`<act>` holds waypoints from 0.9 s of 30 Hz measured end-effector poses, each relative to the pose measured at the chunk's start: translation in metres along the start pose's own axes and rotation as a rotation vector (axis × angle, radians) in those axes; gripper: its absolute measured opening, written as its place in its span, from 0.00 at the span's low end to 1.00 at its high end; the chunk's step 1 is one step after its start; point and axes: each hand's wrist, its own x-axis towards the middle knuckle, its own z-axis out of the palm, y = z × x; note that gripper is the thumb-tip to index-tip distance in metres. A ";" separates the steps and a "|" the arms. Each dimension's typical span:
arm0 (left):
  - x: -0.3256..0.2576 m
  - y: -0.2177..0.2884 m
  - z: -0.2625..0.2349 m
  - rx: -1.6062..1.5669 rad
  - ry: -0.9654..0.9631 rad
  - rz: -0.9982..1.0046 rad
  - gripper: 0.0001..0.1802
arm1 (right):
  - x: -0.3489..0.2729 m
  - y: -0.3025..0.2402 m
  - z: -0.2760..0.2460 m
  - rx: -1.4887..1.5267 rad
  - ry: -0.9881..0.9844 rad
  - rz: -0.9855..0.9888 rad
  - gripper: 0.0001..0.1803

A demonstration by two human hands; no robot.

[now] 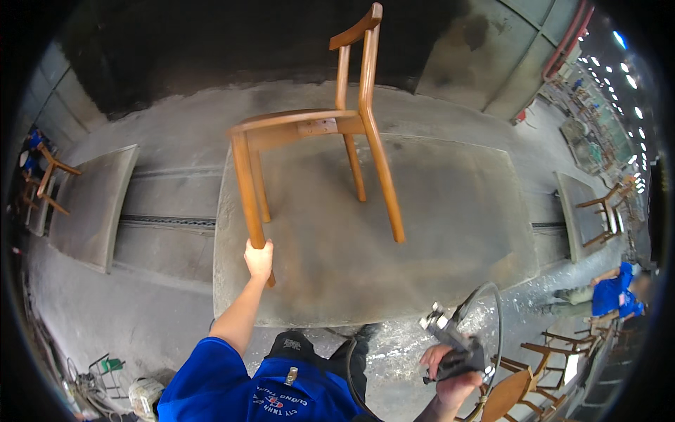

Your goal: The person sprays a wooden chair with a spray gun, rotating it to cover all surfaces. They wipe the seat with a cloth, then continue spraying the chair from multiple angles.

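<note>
A brown wooden chair (309, 121) with a curved backrest is over a large flat board (450, 211) in front of me. My left hand (259, 259) is wrapped round the chair's near left leg, close to its lower end. I cannot tell whether the legs touch the board. Off to the right, my right hand (457, 376) grips a spray gun (453, 344) with a metal head and a dark hose (500, 309). The gun is apart from the chair and points up and to the left. Its trigger is partly hidden by my fingers.
Similar boards lie at the left (88, 204) and right (578, 211), with chairs on them. A floor track (169, 221) runs between the boards. Several more chairs (510, 394) stand at the lower right, near a person in blue (613, 292). A whitish bucket (144, 394) sits lower left.
</note>
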 end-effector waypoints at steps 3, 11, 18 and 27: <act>0.014 0.022 -0.001 0.008 -0.011 0.015 0.19 | 0.001 -0.005 0.024 -0.323 0.228 0.030 0.53; 0.030 0.029 -0.006 0.025 -0.099 -0.039 0.24 | -0.013 0.029 0.070 -0.273 0.084 0.131 0.53; 0.044 0.024 -0.001 0.011 -0.067 0.060 0.23 | 0.004 0.068 0.089 -0.109 -0.013 0.162 0.49; 0.046 0.032 -0.001 -0.043 -0.074 0.065 0.20 | 0.017 0.103 0.093 -0.241 0.252 0.020 0.43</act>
